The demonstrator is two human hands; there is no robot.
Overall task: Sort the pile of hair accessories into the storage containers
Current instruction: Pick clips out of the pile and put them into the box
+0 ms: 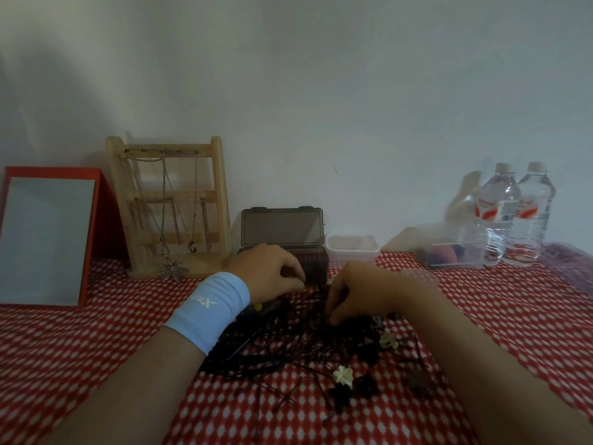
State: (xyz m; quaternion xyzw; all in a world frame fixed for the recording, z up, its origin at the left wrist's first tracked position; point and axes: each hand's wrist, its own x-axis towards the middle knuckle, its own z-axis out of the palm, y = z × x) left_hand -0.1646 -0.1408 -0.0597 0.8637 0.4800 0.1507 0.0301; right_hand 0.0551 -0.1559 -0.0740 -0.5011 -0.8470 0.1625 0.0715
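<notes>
On the red dotted surface (96, 332) the pile (288, 348) lies mid-frame, the right hand (362, 290) curling its grip into it to pick, the left hand (269, 273) curled by the open dark box (282, 231), whether either holds anything I cannot tell.

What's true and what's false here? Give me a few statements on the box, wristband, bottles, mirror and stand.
1. The dark box has its lid up. True.
2. The blue wristband is on the right wrist. False: it sits on the left wrist, behind the left hand.
3. Two water bottles stand at the right. True.
4. The mirror has a green frame. False: the frame is red.
5. The wooden stand is bare. False: necklaces hang on it.
</notes>
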